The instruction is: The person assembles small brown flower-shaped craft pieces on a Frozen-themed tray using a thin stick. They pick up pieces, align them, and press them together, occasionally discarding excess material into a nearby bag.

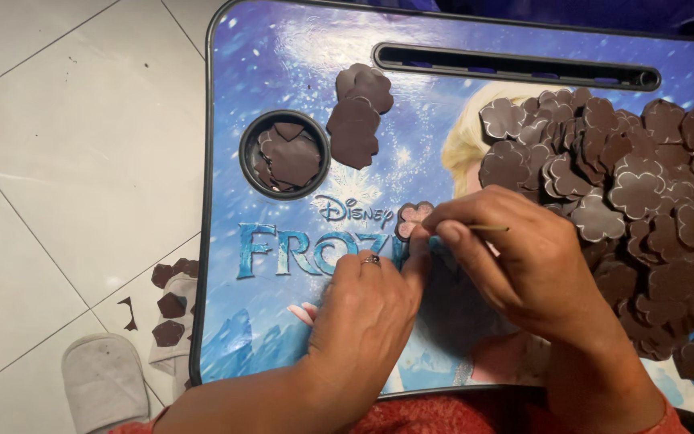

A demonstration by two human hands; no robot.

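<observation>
On the far left, a grey slipper (106, 382) sat on the white tiled floor (50, 161), with a few small brown foam scraps (172, 305) near it. Next came the blue picture lap table (283, 48). Its round black cup hole (285, 154) held some brown foam pieces, and a little stack of brown foam flower shapes (357, 116) lay just beside the hole.

In the middle, one small brown foam flower cutout (412, 218) lay flat on the table. The left hand (367, 309), with a ring on one finger, rested on the table and pressed its fingertips on the flower's lower edge; its fingers were bent and close together. The right hand (516, 257) curled over from the other side. Its thumb and fingers were pinched tight on a thin wooden stick (487, 229), and its fingertips touched the flower too.

On the right, a big heap of brown foam flower cutouts (644, 201) covered the table, close behind the right hand.
</observation>
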